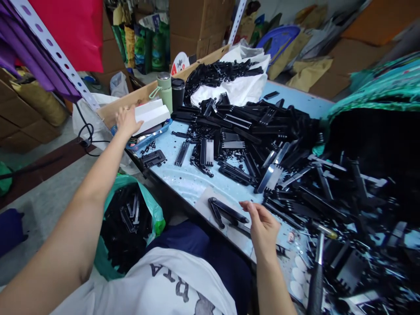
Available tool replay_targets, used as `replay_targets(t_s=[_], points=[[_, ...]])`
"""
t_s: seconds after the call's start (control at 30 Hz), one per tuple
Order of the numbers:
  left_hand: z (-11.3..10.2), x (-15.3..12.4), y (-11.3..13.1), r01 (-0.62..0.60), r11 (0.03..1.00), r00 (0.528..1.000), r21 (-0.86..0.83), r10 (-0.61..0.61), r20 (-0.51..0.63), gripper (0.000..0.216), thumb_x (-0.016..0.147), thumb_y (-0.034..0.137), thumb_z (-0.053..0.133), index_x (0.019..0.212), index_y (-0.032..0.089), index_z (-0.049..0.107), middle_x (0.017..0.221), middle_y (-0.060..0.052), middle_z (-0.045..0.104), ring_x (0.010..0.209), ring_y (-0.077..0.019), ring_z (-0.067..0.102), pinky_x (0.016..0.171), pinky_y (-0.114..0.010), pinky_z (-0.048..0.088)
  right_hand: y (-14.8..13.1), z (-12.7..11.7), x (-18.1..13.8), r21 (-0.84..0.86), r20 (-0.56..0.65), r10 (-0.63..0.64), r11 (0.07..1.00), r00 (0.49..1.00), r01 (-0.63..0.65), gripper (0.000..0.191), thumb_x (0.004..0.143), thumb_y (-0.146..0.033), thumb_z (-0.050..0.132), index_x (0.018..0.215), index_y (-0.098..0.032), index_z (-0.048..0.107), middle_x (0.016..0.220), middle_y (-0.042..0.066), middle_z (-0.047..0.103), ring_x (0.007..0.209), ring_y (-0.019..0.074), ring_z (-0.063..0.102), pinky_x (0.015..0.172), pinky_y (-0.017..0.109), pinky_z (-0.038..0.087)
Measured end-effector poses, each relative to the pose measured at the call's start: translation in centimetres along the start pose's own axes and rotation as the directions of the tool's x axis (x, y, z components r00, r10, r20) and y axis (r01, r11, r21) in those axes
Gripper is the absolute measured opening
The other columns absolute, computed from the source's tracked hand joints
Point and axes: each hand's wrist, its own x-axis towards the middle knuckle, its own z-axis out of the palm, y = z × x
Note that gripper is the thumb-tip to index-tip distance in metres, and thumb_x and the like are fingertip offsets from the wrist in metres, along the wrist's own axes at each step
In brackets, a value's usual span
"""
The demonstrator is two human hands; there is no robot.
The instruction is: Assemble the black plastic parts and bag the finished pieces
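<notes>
My left hand [126, 121] reaches far out to the left and rests on a white box [151, 114] that lies on a blue tray [154, 133] at the table's far left edge; its fingers curl round the box's end. My right hand [262, 225] hovers near the front edge, fingers loosely apart, holding nothing. It sits just right of a long black plastic part [228, 210] lying on a grey card [213, 201]. A large heap of black plastic comb-like parts [269, 135] covers the pale blue table [187, 175].
A green bag of black parts [127, 218] hangs below the table's left edge. A green flask [165, 89] and a black cup [177, 92] stand at the back. A hammer [316, 275] lies at the front right. A white sack [239, 85] holds more parts. Cardboard boxes stand behind.
</notes>
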Motion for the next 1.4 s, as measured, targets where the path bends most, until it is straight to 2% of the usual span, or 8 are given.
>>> replay_targets(t_s=[0.17,0.57,0.77,0.9,1.07,1.17,1.27,1.4], points=[[1.0,1.2,1.7,-0.199,0.979,0.96,0.046,0.185,0.211,0.069,0.076,0.042,0.052,0.13,0.001,0.036,0.129,-0.026,0.044,0.119,-0.0366,0.035,0.097,-0.05,0.021,-0.2,-0.2,0.0,-0.078,0.036,-0.014,0.997,0.999,0.017,0.028,0.079,-0.043,0.06,0.076,-0.017,0.069,0.078,0.006,0.069,0.075,0.0204,0.064,0.073,0.035,0.051],[1.1,-2.9,2.1,-0.112,0.992,0.966,0.055,0.095,0.241,0.045,0.088,0.029,0.029,0.12,0.006,0.05,0.111,-0.024,0.054,0.104,-0.0356,0.048,0.083,-0.044,0.035,1.7,-1.4,-0.4,-0.091,0.074,0.038,0.995,0.997,-0.032,0.031,0.079,-0.046,0.058,0.077,-0.017,0.068,0.077,0.006,0.069,0.074,0.0196,0.064,0.072,0.034,0.051],[0.1,-5.6,5.0,-0.121,0.987,0.982,-0.11,0.103,-0.157,0.055,0.091,0.047,0.026,0.129,0.009,0.041,0.125,-0.017,0.048,0.115,-0.0327,0.039,0.095,-0.046,0.031,1.6,-3.8,0.0,-0.196,-0.045,-0.003,0.981,0.999,-0.006,0.031,0.081,-0.047,0.056,0.077,-0.018,0.068,0.075,0.004,0.068,0.072,0.0177,0.063,0.071,0.032,0.049],[1.1,-12.0,12.9,-0.511,0.783,0.857,-0.356,0.497,-0.137,0.046,0.091,0.044,0.033,0.12,0.013,0.051,0.116,-0.013,0.055,0.111,-0.0264,0.046,0.097,-0.041,0.034,2.2,-6.2,0.3,-0.305,-0.125,-0.04,0.952,0.991,0.001,0.035,0.084,-0.048,0.051,0.079,-0.018,0.066,0.075,0.004,0.067,0.07,0.0166,0.061,0.069,0.031,0.048],[3.5,-21.9,21.7,-0.828,0.287,0.408,-0.482,0.898,-0.165,0.036,0.086,0.033,0.048,0.118,0.017,0.055,0.115,-0.015,0.059,0.113,-0.0272,0.05,0.096,-0.042,0.037,4.0,-8.1,-0.7,-0.565,0.219,-0.147,0.787,0.965,0.248,0.042,0.079,-0.055,0.055,0.098,-0.019,0.063,0.096,0.009,0.066,0.09,0.0228,0.06,0.08,0.037,0.046],[4.6,-24.7,24.1,-0.891,0.172,0.265,-0.421,0.949,-0.173,0.04,0.087,0.031,0.048,0.122,0.012,0.052,0.118,-0.018,0.057,0.115,-0.0283,0.05,0.097,-0.044,0.035,5.4,-8.7,-1.5,-0.691,0.39,-0.129,0.613,0.912,0.383,0.052,0.074,-0.062,0.058,0.1,-0.017,0.062,0.101,0.013,0.063,0.093,0.0267,0.057,0.08,0.038,0.043],[5.1,-25.0,25.5,-0.861,0.211,0.27,-0.462,0.961,-0.064,0.043,0.087,0.035,0.049,0.12,0.009,0.052,0.105,-0.019,0.062,0.099,-0.0272,0.058,0.086,-0.04,0.042,6.7,-8.9,-1.8,-0.768,0.446,-0.09,0.473,0.891,0.432,0.051,0.076,-0.066,0.051,0.081,-0.016,0.063,0.083,0.013,0.064,0.08,0.0244,0.057,0.07,0.034,0.041],[4.4,-23.6,26.9,-0.613,0.321,0.444,-0.722,0.896,0.022,0.033,0.082,0.044,0.054,0.094,0.015,0.065,0.08,-0.013,0.064,0.082,-0.0247,0.061,0.075,-0.035,0.043,7.0,-8.9,-1.2,-0.793,0.435,-0.074,0.44,0.897,0.421,0.06,0.077,-0.072,0.041,0.063,-0.017,0.059,0.066,0.011,0.061,0.064,0.0196,0.054,0.058,0.029,0.035]])
